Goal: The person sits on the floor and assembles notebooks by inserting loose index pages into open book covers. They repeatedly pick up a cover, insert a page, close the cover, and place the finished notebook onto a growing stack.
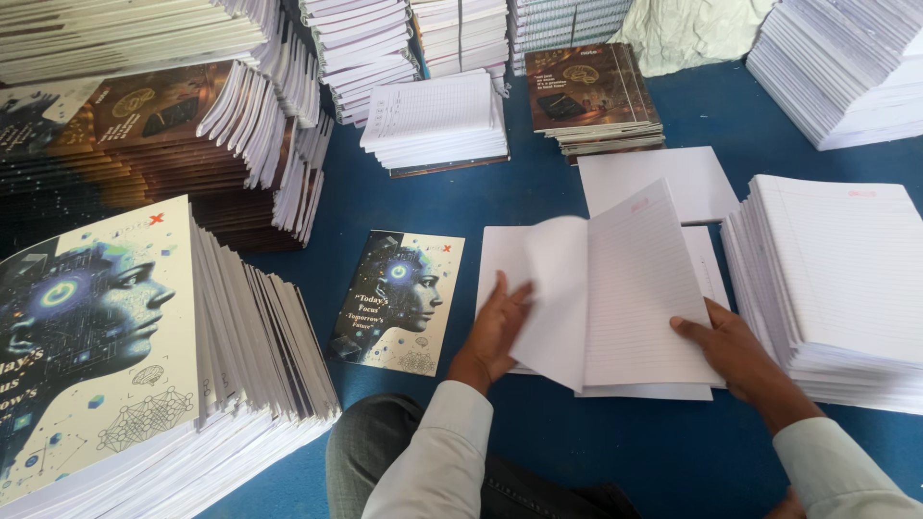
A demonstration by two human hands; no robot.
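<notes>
Blue floor covering (538,211): carries all items. Tall stack of illustrated covers (96,356) at its left edge; stack of ruled sheets (836,279) at right. Centre: folded ruled sheets (635,288), left hand (495,322) flat, fingers spread, beneath a lifted leaf; right hand (731,341) pinching their right edge. Single cover (399,300) just left.

head-worn view, looking steeply down, close over blue floor (538,202)

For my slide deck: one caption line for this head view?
Left hand and right hand leaf through ruled sheets on blue floor, printed cover alongside.
</notes>
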